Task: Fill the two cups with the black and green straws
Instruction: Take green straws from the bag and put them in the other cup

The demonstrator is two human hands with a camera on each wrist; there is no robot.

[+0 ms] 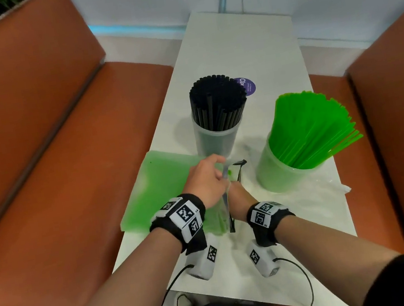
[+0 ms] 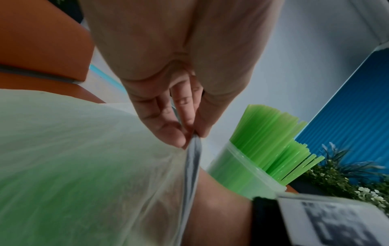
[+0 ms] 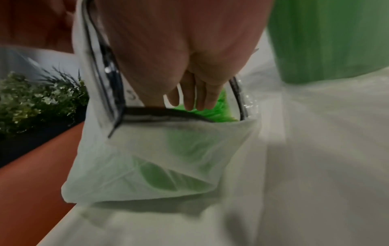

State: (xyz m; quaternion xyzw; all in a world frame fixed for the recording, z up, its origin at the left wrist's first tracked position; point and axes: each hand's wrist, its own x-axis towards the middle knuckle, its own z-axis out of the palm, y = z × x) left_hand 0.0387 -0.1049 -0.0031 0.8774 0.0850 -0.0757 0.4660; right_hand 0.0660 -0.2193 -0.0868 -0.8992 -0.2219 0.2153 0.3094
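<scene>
Here the left hand (image 1: 206, 181) pinches the bag (image 1: 148, 187) by its dark-trimmed mouth edge, thumb & fingertips (image 2: 174, 133) pressed together on the rim. The right hand (image 1: 238, 196) is just beside that pinch, reaching down into the bag mouth w/ fingers (image 3: 193, 96) fairly straight & close together; whether they grip anything inside I can't tell, since the tips are part hidden & blurred. Green straws (image 3: 212, 113) show in the bag right below those fingers, & more green shows thru the frosted plastic further down.

The bag lies on the table (image 1: 240, 49), stretching left of the pinch & back toward the person.

Beyond the pinch, close to it, stands the black cup (image 1: 216, 141), a clear cup packed w/ upright black straws (image 1: 217, 100). To the right of the hands, a bit apart from them, stands the green cup (image 1: 278, 172), full of green straws fanned out & leaning right (image 1: 310, 125). A purple sticker (image 1: 248, 86) sits on the table behind the black cup.

Both wrists wear black bands w/ tag markers (image 1: 187, 214). Orange benches (image 1: 36, 152) run along both sides of the table.
</scene>
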